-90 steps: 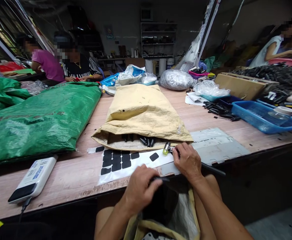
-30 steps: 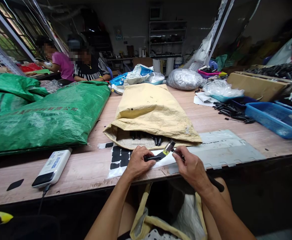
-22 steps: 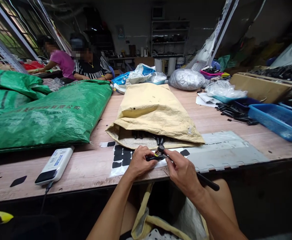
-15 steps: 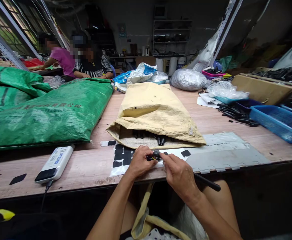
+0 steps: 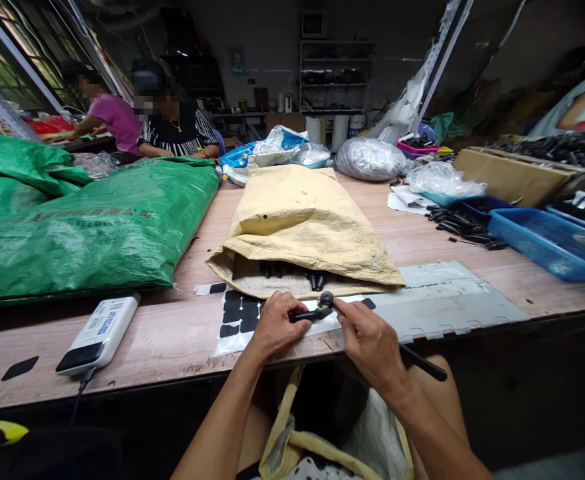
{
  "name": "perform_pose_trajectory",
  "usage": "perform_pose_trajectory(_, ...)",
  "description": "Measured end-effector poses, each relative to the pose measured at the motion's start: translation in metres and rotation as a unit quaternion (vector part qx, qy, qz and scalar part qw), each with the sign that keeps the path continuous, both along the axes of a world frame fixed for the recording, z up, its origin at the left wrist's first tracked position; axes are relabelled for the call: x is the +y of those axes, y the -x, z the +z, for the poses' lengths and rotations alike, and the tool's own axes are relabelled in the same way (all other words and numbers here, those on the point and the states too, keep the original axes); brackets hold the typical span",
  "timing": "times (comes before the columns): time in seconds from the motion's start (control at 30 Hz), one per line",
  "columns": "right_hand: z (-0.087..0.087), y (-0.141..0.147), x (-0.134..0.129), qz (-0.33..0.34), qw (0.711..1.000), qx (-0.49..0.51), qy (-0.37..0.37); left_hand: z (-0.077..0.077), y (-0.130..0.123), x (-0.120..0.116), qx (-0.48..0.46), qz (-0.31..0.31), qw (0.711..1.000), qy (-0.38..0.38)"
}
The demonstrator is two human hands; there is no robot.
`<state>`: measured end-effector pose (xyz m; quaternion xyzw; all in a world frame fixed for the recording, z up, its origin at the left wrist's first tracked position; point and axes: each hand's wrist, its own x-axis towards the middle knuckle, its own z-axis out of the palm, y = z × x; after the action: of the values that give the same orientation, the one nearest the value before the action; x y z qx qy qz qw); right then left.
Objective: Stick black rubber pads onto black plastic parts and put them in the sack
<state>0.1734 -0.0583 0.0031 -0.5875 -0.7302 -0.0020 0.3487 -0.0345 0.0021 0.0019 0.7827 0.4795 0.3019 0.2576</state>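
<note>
Near the table's front edge, my left hand (image 5: 279,325) is closed on a short black handle-like piece (image 5: 305,315). My right hand (image 5: 369,340) grips a long black rod (image 5: 425,364) that sticks out behind it to the lower right. Between the two hands is a round dark knob (image 5: 326,300), close to my right fingertips; which piece it belongs to, I cannot tell. Under the hands lies a white sheet (image 5: 232,345) with black rounded-square stickers (image 5: 232,315). Just beyond, a yellow woven sack (image 5: 302,207) lies with its mouth towards me, black parts (image 5: 317,280) showing inside.
A green sack (image 5: 87,233) and a white power bank (image 5: 99,333) with a cable are on the left. A grey mat (image 5: 442,300), blue tray (image 5: 552,247) and black parts (image 5: 465,230) lie right. Two people sit across at left; another person's arm shows far right.
The black piece in my left hand now shows more of its length, lying sideways. The round knob and my right hand sit slightly further right. The whole view has shifted a little.
</note>
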Motion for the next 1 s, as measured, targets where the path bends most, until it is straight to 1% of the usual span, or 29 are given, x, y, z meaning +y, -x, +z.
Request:
perform_pose_trajectory(0.07,-0.001,-0.011,0.007,-0.028,0.999,0.006,-0.013,0.0,0.001,0.001,-0.001,-0.005,1.0,0.002)
perform_pose_trajectory(0.13,-0.004,-0.024,0.017,-0.057,0.998,-0.014,-0.021,0.0,0.002,0.002,-0.005,-0.012,1.0,0.005)
perform_pose_trajectory(0.23,-0.012,-0.042,0.029,-0.083,0.994,-0.068,-0.035,0.0,0.003,0.003,-0.002,-0.023,1.0,0.007)
perform_pose_trajectory(0.3,-0.019,-0.049,0.033,-0.095,0.991,-0.077,-0.052,0.0,0.003,0.003,0.016,-0.025,1.0,0.006)
perform_pose_trajectory(0.43,-0.028,-0.05,0.033,-0.106,0.989,-0.078,-0.071,-0.002,0.003,0.005,0.049,-0.027,0.998,0.004)
perform_pose_trajectory(0.63,-0.028,-0.046,0.03,-0.107,0.988,-0.079,-0.075,-0.001,0.002,0.005,0.051,-0.025,0.998,0.011)
perform_pose_trajectory(0.83,-0.032,-0.047,0.029,-0.094,0.99,-0.072,-0.08,0.001,0.003,0.004,0.055,-0.025,0.998,0.012)
perform_pose_trajectory(0.93,-0.032,-0.047,0.029,-0.094,0.99,-0.065,-0.08,0.001,0.003,0.004,0.058,-0.025,0.998,0.0)
perform_pose_trajectory(1.0,-0.032,-0.046,0.029,-0.097,0.99,-0.061,-0.078,0.003,0.001,0.0,0.076,-0.021,0.997,-0.024)
